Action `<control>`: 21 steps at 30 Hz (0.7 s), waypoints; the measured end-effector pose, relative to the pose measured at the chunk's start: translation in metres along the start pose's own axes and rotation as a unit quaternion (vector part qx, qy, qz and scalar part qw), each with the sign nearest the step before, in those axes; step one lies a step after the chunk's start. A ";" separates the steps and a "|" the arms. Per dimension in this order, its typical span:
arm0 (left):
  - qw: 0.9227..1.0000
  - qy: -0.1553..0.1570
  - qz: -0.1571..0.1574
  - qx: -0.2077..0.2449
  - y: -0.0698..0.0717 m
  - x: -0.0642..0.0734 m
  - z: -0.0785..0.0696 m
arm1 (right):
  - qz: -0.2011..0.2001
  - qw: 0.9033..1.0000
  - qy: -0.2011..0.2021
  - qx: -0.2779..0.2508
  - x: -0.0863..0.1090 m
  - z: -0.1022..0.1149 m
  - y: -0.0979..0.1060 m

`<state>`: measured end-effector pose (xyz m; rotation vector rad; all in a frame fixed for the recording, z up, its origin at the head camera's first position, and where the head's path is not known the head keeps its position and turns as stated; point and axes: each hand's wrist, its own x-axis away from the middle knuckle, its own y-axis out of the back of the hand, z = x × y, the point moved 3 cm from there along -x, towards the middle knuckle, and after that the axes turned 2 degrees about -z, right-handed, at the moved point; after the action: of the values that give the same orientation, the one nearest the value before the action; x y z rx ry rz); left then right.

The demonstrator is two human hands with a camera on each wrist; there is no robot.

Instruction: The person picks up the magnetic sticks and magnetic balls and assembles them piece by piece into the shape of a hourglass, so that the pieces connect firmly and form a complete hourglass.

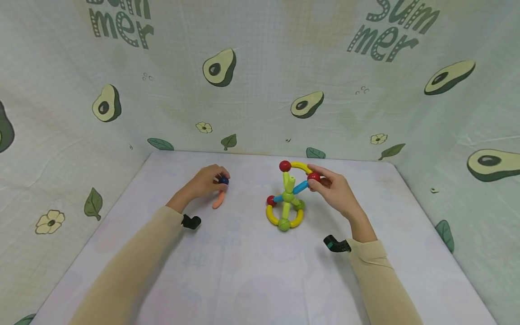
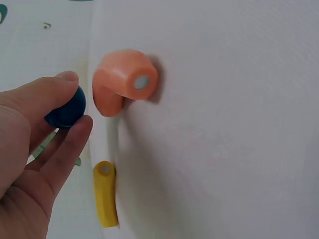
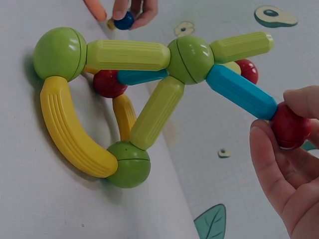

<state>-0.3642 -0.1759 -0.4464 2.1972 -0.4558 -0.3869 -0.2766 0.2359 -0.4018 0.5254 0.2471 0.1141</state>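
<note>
My left hand (image 1: 203,180) pinches a dark blue ball (image 2: 70,112) between thumb and fingers, above the tabletop. Just beside it lies an orange curved stick (image 2: 119,72) with a metal dot in its end. A magnetic ball-and-stick frame stands at centre, with green balls (image 3: 189,59), light green sticks (image 3: 128,55) and yellow arcs (image 3: 72,132) at its base. My right hand (image 1: 337,192) holds a red ball (image 3: 291,124) at the end of the frame's blue stick (image 3: 241,92). A yellow arc (image 1: 300,167) runs from another red ball (image 1: 285,166) toward that hand.
A yellow stick (image 2: 104,194) lies beyond my left hand, mostly hidden in the head view. Cloth walls (image 1: 260,90) printed with avocados enclose the back and sides of the white table (image 1: 243,280). Black devices (image 1: 337,244) are worn on both wrists.
</note>
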 end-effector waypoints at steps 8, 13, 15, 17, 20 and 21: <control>0.998 -0.045 -0.030 0.017 0.005 -0.005 -0.019 | 0.001 1.000 0.002 -0.001 0.000 0.000 -0.001; 0.994 -0.096 -0.046 0.028 0.004 -0.009 -0.054 | 0.002 1.000 0.002 -0.002 0.000 0.000 -0.001; 0.991 -0.113 -0.057 0.038 0.003 -0.011 -0.071 | 0.002 1.000 0.002 -0.002 0.000 -0.001 0.000; 0.988 -0.127 -0.068 0.057 0.001 -0.012 -0.089 | 0.002 1.000 0.002 -0.002 0.000 0.000 0.000; 0.982 -0.143 -0.081 0.090 -0.002 -0.015 -0.116 | 0.002 1.000 0.001 -0.003 -0.001 0.000 0.000; 0.980 -0.148 -0.082 0.101 -0.003 -0.015 -0.124 | 0.002 1.000 0.001 -0.004 -0.001 0.000 -0.001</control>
<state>-0.3247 -0.0829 -0.3723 2.3932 -0.4920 -0.7959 -0.2773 0.2355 -0.4023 0.5183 0.2470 0.1193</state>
